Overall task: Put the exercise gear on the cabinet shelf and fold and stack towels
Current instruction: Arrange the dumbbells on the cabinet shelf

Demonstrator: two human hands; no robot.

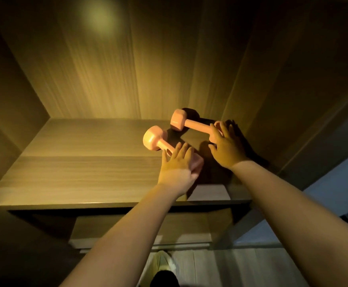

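Two pink dumbbells lie on the wooden cabinet shelf (75, 166), toward its right side. The nearer dumbbell (154, 138) points its round head to the far left; my left hand (178, 165) lies over its near end with the fingers spread and straight. The farther dumbbell (179, 120) lies close to the right wall; my right hand (226, 146) covers its right end, fingers spread flat. Both near ends are mostly hidden under my hands. No towels are in view.
The cabinet's back panel (127, 69) and right wall (283, 90) close in the shelf. The left part of the shelf is bare wood. A lower shelf or drawer front (140, 230) sits below, and pale floorboards (220, 268) show at the bottom.
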